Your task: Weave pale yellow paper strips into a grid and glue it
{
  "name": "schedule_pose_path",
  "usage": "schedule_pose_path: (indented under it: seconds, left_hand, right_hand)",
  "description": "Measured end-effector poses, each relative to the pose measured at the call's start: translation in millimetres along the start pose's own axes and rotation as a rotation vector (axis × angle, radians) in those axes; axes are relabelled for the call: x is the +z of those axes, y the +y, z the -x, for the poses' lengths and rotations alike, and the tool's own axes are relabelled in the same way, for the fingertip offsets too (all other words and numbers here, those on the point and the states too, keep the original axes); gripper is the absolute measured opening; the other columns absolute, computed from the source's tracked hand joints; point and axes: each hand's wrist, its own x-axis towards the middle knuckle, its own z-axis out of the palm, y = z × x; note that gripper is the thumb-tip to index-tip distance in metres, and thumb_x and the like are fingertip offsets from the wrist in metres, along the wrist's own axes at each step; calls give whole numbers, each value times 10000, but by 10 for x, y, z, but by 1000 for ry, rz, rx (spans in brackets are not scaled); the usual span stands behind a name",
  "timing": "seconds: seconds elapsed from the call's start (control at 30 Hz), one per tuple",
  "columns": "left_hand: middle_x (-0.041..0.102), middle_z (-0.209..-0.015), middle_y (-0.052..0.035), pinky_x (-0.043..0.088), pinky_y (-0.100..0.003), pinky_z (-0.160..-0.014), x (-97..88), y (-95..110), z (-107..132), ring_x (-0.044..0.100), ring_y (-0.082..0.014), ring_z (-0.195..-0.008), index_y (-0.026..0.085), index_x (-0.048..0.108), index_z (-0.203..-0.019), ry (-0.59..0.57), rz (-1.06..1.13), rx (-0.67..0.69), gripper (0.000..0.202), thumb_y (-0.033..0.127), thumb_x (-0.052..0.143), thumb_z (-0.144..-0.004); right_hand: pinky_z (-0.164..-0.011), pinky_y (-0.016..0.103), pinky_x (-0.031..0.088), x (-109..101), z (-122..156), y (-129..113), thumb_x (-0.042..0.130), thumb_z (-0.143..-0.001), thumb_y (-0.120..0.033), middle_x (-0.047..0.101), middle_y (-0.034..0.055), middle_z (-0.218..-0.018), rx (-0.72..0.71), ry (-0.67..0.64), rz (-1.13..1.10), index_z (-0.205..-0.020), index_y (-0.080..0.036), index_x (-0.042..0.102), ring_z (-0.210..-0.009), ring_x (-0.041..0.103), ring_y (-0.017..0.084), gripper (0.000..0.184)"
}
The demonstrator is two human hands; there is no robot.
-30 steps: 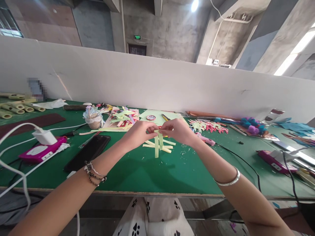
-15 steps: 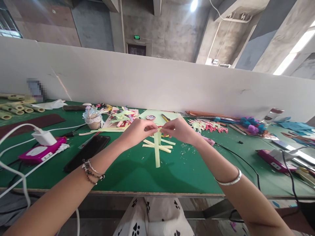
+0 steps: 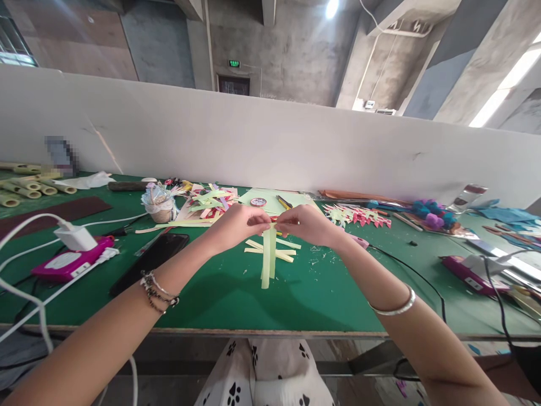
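Note:
Both my hands meet above the green table (image 3: 220, 293). My left hand (image 3: 236, 224) and my right hand (image 3: 306, 223) each pinch the top of pale yellow-green paper strips (image 3: 267, 259), which hang down side by side toward the table. Fingers of both hands are closed on the strips' upper ends. More loose strips (image 3: 284, 251) of the same colour lie crossed on the table just behind the hanging ones. Bracelets sit on both wrists.
A black phone (image 3: 151, 260) lies left of my hands, a pink device with a white charger (image 3: 70, 256) further left. A pile of cut paper (image 3: 209, 204), a small wrapped pot (image 3: 159, 204), a tape roll (image 3: 258, 202), pink glue guns (image 3: 467, 273) and cables lie around.
The strips, first held folded short, now hang longer and lie side by side. My hands have stayed in nearly the same place, pinching together.

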Motion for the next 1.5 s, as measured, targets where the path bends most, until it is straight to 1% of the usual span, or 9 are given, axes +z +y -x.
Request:
schedule_pose_path:
  seconds: [0.23, 0.53, 0.83, 1.0, 1.13, 1.27, 1.4, 1.43, 1.5]
  left_hand:
    - [678, -681, -17, 476, -278, -612, 2, -20, -16, 620, -172, -638, 215, 684, -826, -11, 28, -8, 212, 392, 599, -745]
    - [662, -711, -21, 465, -265, -603, 21, -44, -22, 609, -170, -661, 215, 682, -825, -11, -20, 27, 182, 350, 586, -750]
    - [663, -725, -12, 450, -236, -597, 19, -18, -19, 607, -152, -669, 198, 672, -832, -45, -45, 5, 164, 313, 575, -765]
    - [656, -725, -7, 434, -212, -582, 19, -3, -22, 597, -137, -671, 184, 660, -818, -64, -79, 12, 159, 307, 568, -775]
    - [651, -698, -3, 410, -207, -552, 17, 4, -19, 577, -124, -623, 184, 656, -805, -67, -88, 16, 195, 335, 534, -803]
    - [646, -676, -3, 377, -216, -515, 3, -4, -9, 549, -122, -572, 191, 663, -800, -50, -160, -12, 226, 374, 530, -798]
    - [627, -614, 2, 371, -222, -497, -58, -107, -2, 541, -126, -527, 194, 664, -761, -3, -201, -108, 224, 389, 553, -769]
    - [623, -606, 2, 380, -224, -501, -88, -154, 1, 546, -128, -525, 192, 657, -742, 3, -184, -122, 222, 387, 554, -766]
    - [626, -632, -4, 405, -229, -515, -164, -265, 14, 563, -131, -538, 185, 640, -706, 16, -110, -128, 232, 398, 560, -752]
  right_hand:
    - [-506, 217, 272, -6, 0, -35, 472, -822, -280, 622, 0, -617, -14, 15, -21, -758, -173, 671, -511, 390, 76, 234]
    - [-462, 216, 234, -9, 12, -34, 468, -827, -272, 584, -21, -572, 0, 6, 13, -704, -173, 650, -443, 298, 57, 241]
    - [-487, 240, 181, -10, 18, -62, 456, -836, -250, 397, -46, -517, -30, -18, 58, -592, -158, 546, -489, 243, 66, 275]
    - [-498, 244, 171, -3, 9, -64, 449, -833, -236, 339, -50, -522, -27, -42, 61, -579, -155, 514, -504, 222, 68, 275]
    - [-495, 243, 173, 12, 5, -59, 447, -829, -250, 298, -51, -511, -67, -30, 52, -565, -165, 499, -503, 206, 73, 282]
    - [-495, 234, 198, 1, -27, 17, 444, -833, -289, 364, -44, -511, -94, 27, 41, -598, -169, 553, -503, 246, 74, 285]
    - [-540, 214, 305, -10, -85, 234, 421, -852, -311, 584, -8, -671, -26, 136, 18, -785, -188, 648, -583, 431, 90, 267]
    - [-559, 215, 331, 5, -100, 297, 435, -848, -314, 619, 3, -723, 9, 124, 44, -824, -189, 658, -618, 473, 100, 257]
    - [-602, 214, 375, 66, -127, 409, 462, -843, -306, 656, 13, -815, 93, 33, 154, -896, -200, 661, -696, 535, 116, 232]
